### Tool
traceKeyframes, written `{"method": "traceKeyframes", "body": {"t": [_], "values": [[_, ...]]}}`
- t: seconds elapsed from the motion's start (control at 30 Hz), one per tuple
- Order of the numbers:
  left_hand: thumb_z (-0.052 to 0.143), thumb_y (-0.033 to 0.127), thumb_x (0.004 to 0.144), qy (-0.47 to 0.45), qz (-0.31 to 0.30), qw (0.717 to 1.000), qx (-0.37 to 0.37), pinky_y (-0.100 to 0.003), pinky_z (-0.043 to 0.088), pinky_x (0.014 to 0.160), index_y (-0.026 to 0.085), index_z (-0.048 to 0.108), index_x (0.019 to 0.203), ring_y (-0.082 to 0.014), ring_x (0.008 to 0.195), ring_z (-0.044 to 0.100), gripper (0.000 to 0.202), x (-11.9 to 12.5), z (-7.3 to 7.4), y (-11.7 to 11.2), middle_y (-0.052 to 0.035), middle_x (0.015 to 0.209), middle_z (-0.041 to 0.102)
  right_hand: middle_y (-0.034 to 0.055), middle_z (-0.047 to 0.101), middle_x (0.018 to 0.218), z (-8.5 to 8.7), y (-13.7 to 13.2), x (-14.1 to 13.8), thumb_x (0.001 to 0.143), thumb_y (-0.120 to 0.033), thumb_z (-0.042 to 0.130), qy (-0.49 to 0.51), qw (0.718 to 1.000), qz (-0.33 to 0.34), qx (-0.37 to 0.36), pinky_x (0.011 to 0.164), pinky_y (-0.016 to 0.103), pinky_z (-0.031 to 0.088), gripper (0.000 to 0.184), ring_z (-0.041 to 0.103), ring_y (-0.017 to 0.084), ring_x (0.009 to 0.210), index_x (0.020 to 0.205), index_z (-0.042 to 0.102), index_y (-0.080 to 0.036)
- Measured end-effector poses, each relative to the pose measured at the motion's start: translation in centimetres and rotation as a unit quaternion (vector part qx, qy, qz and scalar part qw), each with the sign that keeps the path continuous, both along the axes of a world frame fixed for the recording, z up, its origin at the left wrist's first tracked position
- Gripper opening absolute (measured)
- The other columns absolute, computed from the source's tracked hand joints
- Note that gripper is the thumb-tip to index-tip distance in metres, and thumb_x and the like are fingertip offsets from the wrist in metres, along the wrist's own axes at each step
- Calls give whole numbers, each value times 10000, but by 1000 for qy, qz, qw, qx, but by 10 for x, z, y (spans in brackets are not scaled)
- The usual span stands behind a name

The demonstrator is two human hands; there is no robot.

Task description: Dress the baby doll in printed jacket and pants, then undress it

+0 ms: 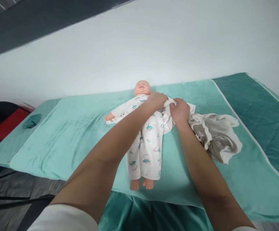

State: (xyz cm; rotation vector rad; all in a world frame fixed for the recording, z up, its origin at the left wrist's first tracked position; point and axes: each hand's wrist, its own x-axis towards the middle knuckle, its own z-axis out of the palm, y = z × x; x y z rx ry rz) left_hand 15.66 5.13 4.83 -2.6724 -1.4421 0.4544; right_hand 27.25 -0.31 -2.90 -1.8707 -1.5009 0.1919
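Note:
A baby doll (142, 87) lies on its back on a teal towel (69, 134), head away from me, bare feet toward me. It wears a white romper (146, 147) printed with small teal figures. My left hand (156, 100) rests on the doll's chest, its fingers closed on the romper fabric near the shoulder. My right hand (179, 110) pinches the same white fabric at the doll's side, where the sleeve lies. The doll's arm on that side is hidden under my hands.
A crumpled grey and white garment (216, 134) lies on the towel to the right of the doll. A darker green quilted cover (257, 109) spreads at the right. A black and red object (2, 120) sits at the far left. A pale wall stands behind.

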Motion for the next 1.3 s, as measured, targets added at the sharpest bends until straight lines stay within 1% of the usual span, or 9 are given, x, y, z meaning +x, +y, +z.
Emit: {"method": "traceKeyframes", "body": {"t": [0.17, 0.33, 0.5, 0.6, 0.73, 0.83, 0.9, 1.13, 1.3], "values": [[605, 49, 797, 35, 3, 999, 34, -414, 512, 920, 132, 625, 1317, -343, 1188, 652, 527, -19, 20, -5, -188, 1272, 690, 147, 707, 1172, -1, -1, 3, 880, -207, 466, 75, 997, -18, 12, 956, 444, 460, 334, 623, 322, 1108, 1124, 692, -175], [636, 64, 794, 54, 30, 997, 37, -407, 505, 863, 126, 615, 1308, -342, 1144, 660, 519, -36, 33, -10, -188, 1267, 676, 110, 717, 1120, -1, -4, 8, 783, -120, 470, 157, 987, -15, 8, 929, 434, 477, 379, 638, 296, 1042, 1078, 692, -206], [645, 81, 796, 58, 31, 997, 42, -397, 490, 813, 121, 595, 1306, -339, 1097, 667, 514, -51, 46, -14, -186, 1241, 671, 75, 721, 972, -5, -2, 15, 673, -93, 489, 211, 975, -33, 60, 933, 425, 490, 330, 648, 266, 945, 914, 687, -199], [642, 84, 800, 59, 28, 997, 38, -397, 486, 806, 120, 589, 1302, -347, 1098, 666, 506, -55, 51, -17, -189, 1232, 669, 42, 704, 890, -11, 7, 19, 649, -120, 521, 279, 955, -35, 93, 903, 415, 513, 244, 645, 236, 882, 832, 660, -201], [641, 93, 800, 45, 20, 998, 39, -392, 483, 799, 126, 581, 1305, -351, 1104, 667, 509, -53, 48, -17, -191, 1233, 662, 1, 683, 820, -15, 21, 21, 568, -124, 591, 451, 884, -15, 120, 833, 367, 548, 240, 659, 196, 818, 794, 631, -190], [632, 92, 796, 40, 21, 999, 26, -386, 478, 766, 138, 589, 1290, -344, 1071, 676, 498, -48, 40, -14, -182, 1221, 668, -8, 692, 795, -15, 22, 20, 534, -107, 529, 518, 842, -8, 150, 854, 358, 553, 266, 677, 179, 813, 765, 632, -191], [626, 90, 798, 40, 21, 999, 16, -382, 472, 751, 144, 595, 1282, -340, 1057, 681, 488, -43, 34, -12, -179, 1216, 673, -2, 704, 784, -13, 18, 18, 535, -126, 476, 530, 833, 5, 159, 835, 358, 559, 274, 687, 178, 804, 742, 641, -196], [587, 104, 841, 19, -2, 1000, 4, -366, 450, 737, 168, 615, 1249, -317, 1027, 688, 414, -42, 26, -13, -160, 1208, 683, 17, 737, 820, -11, 13, 18, 531, -133, 425, 521, 846, 18, 115, 723, 313, 534, 344, 688, 174, 803, 748, 684, -200], [591, 142, 859, -3, -18, 1000, 12, -368, 453, 782, 191, 605, 1280, -310, 1082, 657, 424, -55, 30, -18, -150, 1216, 666, 16, 752, 866, -8, 14, 15, 581, -110, 493, 572, 813, 36, 98, 731, 299, 549, 298, 692, 165, 834, 789, 689, -196]]}}
